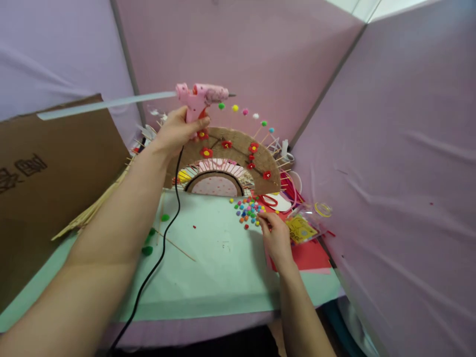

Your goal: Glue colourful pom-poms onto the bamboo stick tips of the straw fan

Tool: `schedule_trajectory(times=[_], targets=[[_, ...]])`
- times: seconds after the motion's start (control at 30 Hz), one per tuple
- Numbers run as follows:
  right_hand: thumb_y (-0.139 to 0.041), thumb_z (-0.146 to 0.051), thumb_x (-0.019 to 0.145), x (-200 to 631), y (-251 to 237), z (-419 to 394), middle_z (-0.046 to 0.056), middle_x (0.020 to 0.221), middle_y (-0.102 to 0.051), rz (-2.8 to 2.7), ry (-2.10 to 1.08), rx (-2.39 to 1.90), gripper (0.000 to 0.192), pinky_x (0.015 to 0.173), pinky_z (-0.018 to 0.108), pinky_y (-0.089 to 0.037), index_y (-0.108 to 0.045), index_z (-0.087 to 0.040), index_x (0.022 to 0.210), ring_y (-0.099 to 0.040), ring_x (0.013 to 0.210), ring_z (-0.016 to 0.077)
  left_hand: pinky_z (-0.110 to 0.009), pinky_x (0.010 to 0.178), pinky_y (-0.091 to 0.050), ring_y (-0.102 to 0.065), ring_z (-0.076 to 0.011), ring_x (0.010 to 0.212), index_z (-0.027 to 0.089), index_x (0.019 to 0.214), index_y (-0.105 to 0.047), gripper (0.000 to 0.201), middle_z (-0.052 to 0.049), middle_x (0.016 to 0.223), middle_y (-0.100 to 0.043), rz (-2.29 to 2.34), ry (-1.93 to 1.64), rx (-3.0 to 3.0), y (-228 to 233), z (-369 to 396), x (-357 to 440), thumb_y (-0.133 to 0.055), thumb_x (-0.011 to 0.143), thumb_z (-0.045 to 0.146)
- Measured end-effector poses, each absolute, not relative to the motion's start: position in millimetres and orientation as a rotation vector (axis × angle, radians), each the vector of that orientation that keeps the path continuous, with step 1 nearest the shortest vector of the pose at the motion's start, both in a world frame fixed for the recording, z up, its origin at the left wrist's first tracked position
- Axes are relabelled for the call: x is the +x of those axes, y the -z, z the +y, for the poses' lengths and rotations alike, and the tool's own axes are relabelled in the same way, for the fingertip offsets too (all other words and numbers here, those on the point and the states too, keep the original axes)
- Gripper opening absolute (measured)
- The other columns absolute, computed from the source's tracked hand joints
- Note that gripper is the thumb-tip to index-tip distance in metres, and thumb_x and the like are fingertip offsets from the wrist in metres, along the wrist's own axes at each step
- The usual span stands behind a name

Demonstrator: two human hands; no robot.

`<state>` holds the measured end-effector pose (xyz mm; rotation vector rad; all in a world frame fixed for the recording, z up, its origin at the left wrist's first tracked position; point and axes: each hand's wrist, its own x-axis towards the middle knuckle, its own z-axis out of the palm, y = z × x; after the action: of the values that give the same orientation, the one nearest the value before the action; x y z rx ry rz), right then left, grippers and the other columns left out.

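Observation:
My left hand (177, 130) is wrapped round the handle of a pink hot glue gun (206, 95), raised in front of a brown cardboard arch (238, 139). A long translucent glue stick (107, 104) juts from the gun's back, and its nozzle points right. Red flowers (253, 148) with yellow centres dot the arch; thin sticks radiate from its edge, several tipped with coloured pom-poms (245, 112). My right hand (278, 240) reaches down at a pile of small multicoloured pom-poms (248, 210), thumb and fingertips pinched together. Whatever lies between those fingertips is too small to make out.
A black cord (163, 253) hangs from the gun across the pale green tabletop (219, 272). Red-handled scissors (269, 200), red paper (310, 255) and a yellow packet (300, 229) lie right. Left are green pom-poms (147, 251), thin sticks (180, 249) and a large cardboard sheet (55, 188).

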<state>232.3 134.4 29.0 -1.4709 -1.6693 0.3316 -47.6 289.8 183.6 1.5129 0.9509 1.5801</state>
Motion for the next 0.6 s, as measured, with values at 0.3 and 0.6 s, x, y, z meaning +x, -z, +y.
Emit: schedule_trajectory(times=[0.3, 0.6], targets=[[-0.050, -0.016, 0.088, 238.8, -32.1, 196.5, 0.013, 0.098, -0.073, -1.911, -0.180, -1.699, 0.027, 0.086, 0.037, -0.048, -0.074, -0.016, 0.099, -0.065, 0.093, 0.0249, -0.028, 0.071, -0.053, -0.061, -0.0093, 0.068, 0.015, 0.095, -0.057, 0.029, 0.002, 0.074, -0.061, 0.931, -1.758, 1.384, -180.9, 288.6, -25.9, -0.076, 0.081, 0.032], [-0.046, -0.005, 0.084, 233.7, -12.2, 217.1, 0.013, 0.100, -0.067, -2.145, -0.089, -1.800, 0.035, 0.086, 0.032, -0.045, -0.074, -0.016, 0.103, -0.059, 0.099, 0.0236, -0.017, 0.057, -0.044, -0.062, -0.0082, 0.066, 0.010, 0.095, -0.059, 0.025, -0.001, 0.079, -0.062, 0.840, -1.804, 1.367, -174.2, 282.0, -28.9, -0.073, 0.083, 0.026]])
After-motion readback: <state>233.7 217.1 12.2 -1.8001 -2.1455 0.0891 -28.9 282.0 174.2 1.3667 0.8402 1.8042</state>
